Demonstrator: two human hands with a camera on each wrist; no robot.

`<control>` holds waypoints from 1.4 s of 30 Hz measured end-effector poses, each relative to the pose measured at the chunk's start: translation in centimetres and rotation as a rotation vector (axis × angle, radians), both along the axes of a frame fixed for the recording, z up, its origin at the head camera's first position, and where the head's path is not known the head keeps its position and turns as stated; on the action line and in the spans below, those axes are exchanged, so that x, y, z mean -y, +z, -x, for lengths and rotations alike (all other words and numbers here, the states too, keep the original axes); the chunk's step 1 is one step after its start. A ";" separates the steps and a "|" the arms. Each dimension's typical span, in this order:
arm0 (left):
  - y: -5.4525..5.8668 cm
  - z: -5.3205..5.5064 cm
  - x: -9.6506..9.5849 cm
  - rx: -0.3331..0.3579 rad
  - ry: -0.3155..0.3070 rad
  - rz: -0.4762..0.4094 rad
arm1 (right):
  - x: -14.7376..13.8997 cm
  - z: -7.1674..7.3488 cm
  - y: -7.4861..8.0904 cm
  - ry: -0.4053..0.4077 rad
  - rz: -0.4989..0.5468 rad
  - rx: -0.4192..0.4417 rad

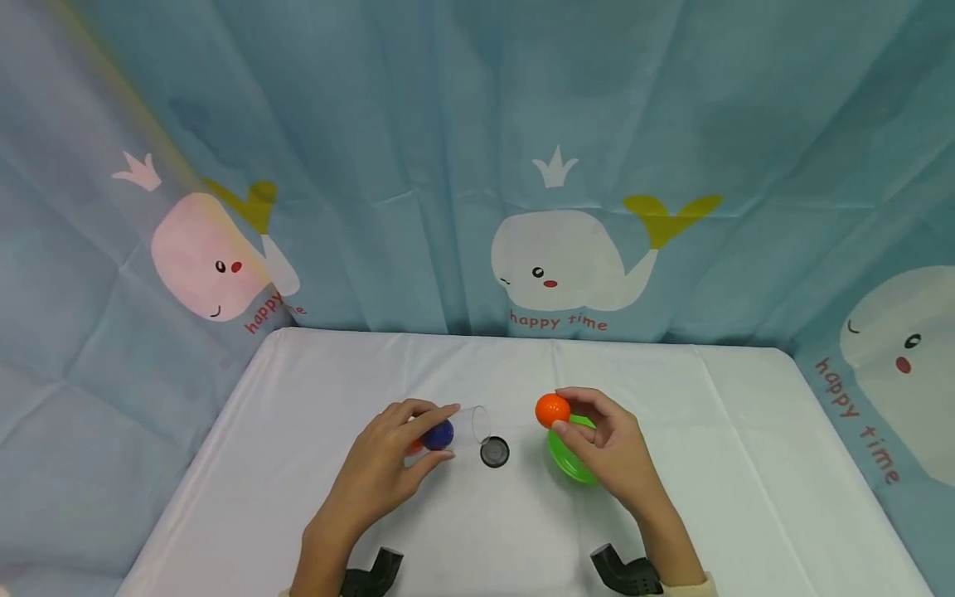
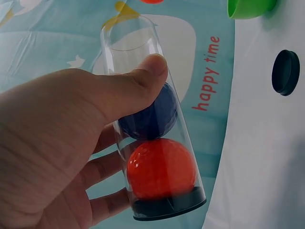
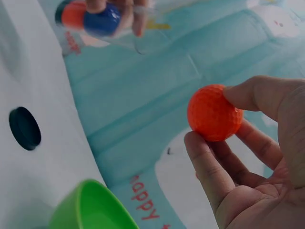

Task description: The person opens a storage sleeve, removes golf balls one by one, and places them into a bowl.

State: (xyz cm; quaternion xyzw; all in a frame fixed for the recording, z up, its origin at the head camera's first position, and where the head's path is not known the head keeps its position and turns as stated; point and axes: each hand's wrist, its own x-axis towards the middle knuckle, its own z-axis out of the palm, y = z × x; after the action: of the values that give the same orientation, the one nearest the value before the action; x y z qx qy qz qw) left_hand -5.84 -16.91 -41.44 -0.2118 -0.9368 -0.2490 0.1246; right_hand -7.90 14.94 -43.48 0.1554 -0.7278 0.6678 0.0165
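Note:
My left hand [image 1: 395,452] grips a clear plastic tube [image 2: 136,40] with a black cap on its bottom end; the other end is uncapped. Inside, an orange golf ball [image 2: 161,169] lies against the capped end and a dark blue golf ball [image 2: 162,114] sits on top of it. Thumb and fingers of my right hand [image 1: 608,444] pinch another orange golf ball [image 3: 214,113]. That ball is apart from the tube, to the right of its open end. Under the right hand stands a green bowl [image 1: 567,464], partly hidden by it.
A loose black cap [image 1: 495,452] lies on the white-covered table [image 1: 485,531] between the hands. Behind the table hangs a blue curtain [image 1: 418,265] with printed whales. Black wrist-mounted parts [image 1: 627,572] show near each forearm.

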 end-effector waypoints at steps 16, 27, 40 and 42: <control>-0.1 0.3 0.0 0.015 -0.013 -0.022 | -3.7 0.7 0.0 -0.013 -0.079 0.018; -0.3 0.3 -0.1 0.018 -0.015 -0.020 | -4.8 0.4 -0.4 -0.013 -0.106 0.021; -0.5 0.2 -0.2 0.041 -0.007 -0.024 | -5.5 0.6 -1.2 -0.085 -0.262 0.033; -0.5 0.2 -0.2 0.045 -0.006 -0.025 | -5.5 0.6 -1.3 -0.097 -0.290 0.034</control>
State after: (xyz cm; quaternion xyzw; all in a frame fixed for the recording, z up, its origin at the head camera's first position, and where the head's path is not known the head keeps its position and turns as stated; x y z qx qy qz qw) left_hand -6.06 -16.66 -41.98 -0.2073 -0.9356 -0.2655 0.1055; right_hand -8.52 20.44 -44.81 0.1094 -0.8235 0.5566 0.0137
